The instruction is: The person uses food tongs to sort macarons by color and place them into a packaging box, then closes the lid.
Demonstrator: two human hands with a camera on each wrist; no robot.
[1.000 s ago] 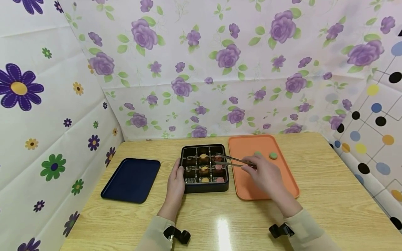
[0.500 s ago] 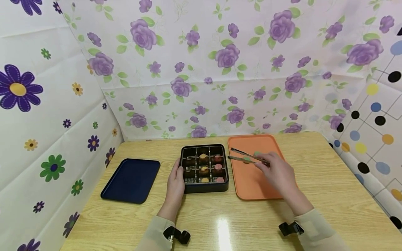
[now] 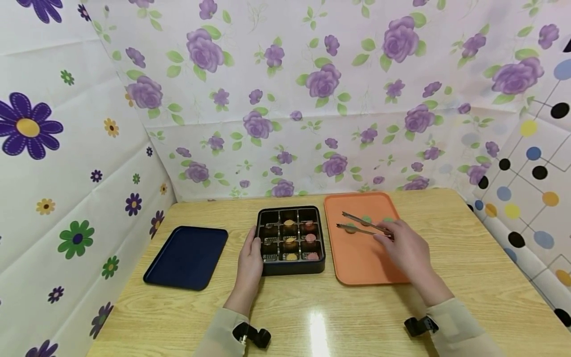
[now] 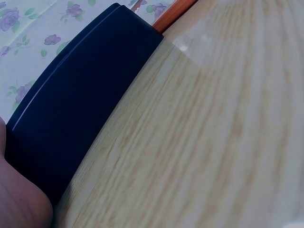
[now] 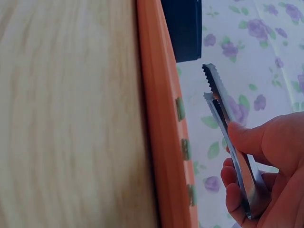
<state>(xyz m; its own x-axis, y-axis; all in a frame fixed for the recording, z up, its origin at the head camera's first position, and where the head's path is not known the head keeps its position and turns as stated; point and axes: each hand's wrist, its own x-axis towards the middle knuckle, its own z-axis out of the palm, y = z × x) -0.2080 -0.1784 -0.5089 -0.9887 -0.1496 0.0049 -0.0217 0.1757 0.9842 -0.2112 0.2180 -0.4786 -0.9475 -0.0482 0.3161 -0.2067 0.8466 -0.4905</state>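
Note:
A black compartment box (image 3: 273, 267) sits mid-table with several orange and pink round sweets in its cells. My left hand (image 3: 250, 260) holds its left wall; the left wrist view shows that dark side of the box (image 4: 80, 99). My right hand (image 3: 408, 250) grips metal tongs (image 3: 361, 225) over the orange tray (image 3: 357, 258); the tong tips are apart and hold nothing. Green round sweets (image 3: 367, 218) lie on the tray beside the tips, one at the lower tip (image 3: 350, 228). The right wrist view shows the tongs (image 5: 228, 128) above the tray's edge (image 5: 159, 142).
A dark blue tray (image 3: 187, 255) lies on the left of the wooden table (image 3: 312, 317). Flowered cloth walls close in the back and left, a dotted one the right.
My right hand has carried the tongs from over the box's right cells rightwards to above the orange tray. A green sweet now lies on the tray by the tong tips. The left hand stayed put.

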